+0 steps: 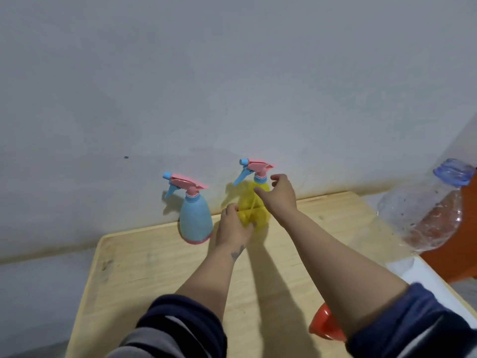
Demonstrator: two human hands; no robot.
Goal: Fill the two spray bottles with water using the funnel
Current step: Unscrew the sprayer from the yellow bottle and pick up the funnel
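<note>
Left hand grips the yellow bottle low at the table's back; right hand, fingers loose, nears its sprayer. Hold the base firm while unscrewing.

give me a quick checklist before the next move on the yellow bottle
1. Left hand steadies the yellow spray bottle: ok, it holds the lower body.
2. Right hand on the spray head: not ok, its fingers are beside the neck, not yet around it.
3. Yellow bottle's head off for filling: not ok, still on.
4. Blue spray bottle out of the way: ok, upright to the left, apart from both hands.
5. Funnel ready: cannot tell, a red object shows under the right forearm, mostly hidden.
6. Water bottle holds water: cannot tell.
</note>
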